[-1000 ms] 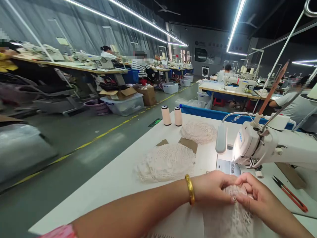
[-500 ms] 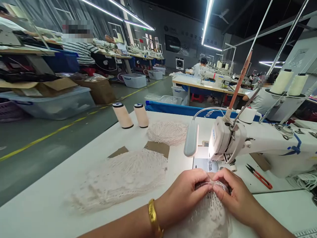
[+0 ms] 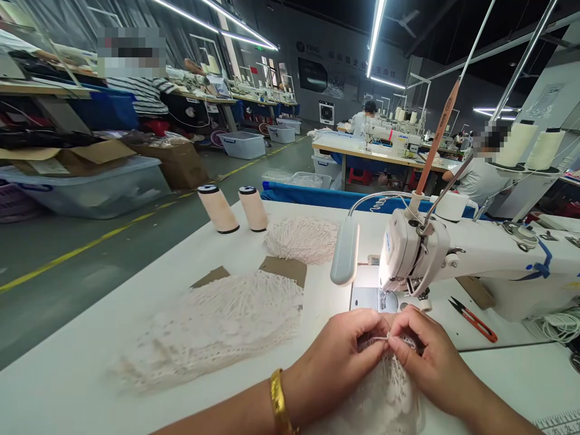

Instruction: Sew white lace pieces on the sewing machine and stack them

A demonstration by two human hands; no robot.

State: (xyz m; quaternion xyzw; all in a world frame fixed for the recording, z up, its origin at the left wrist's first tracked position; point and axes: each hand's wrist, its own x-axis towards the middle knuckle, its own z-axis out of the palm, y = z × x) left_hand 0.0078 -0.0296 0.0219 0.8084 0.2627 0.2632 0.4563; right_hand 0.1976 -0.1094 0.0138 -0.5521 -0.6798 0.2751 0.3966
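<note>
Gathered white lace fabric [image 3: 378, 393] hangs below both hands, at the front of the sewing machine [image 3: 408, 254]. My left hand [image 3: 338, 356], with a gold bracelet on its wrist, pinches the top edge of this lace between thumb and fingers. Close against it, my right hand [image 3: 430, 356] pinches the same edge, the fingertips almost touching. The needle area and metal plate [image 3: 368, 298] lie just beyond the fingers. A larger spread of lace [image 3: 226, 332] lies on the table to the left, with a bunched lace piece [image 3: 301, 240] behind it.
Two thread cones [image 3: 218, 209] stand at the table's back left. A lamp [image 3: 344, 254] hangs beside the machine head. Red-handled snips [image 3: 473, 319] lie to the right, near a coiled cable [image 3: 555, 323]. A ruler [image 3: 559, 422] shows at the bottom right. Other people sit at machines farther back.
The view has shifted slightly. Both hands still pinch the lace in nearly the same place, with small shifts of the fingertips and of the lace edge between them.
</note>
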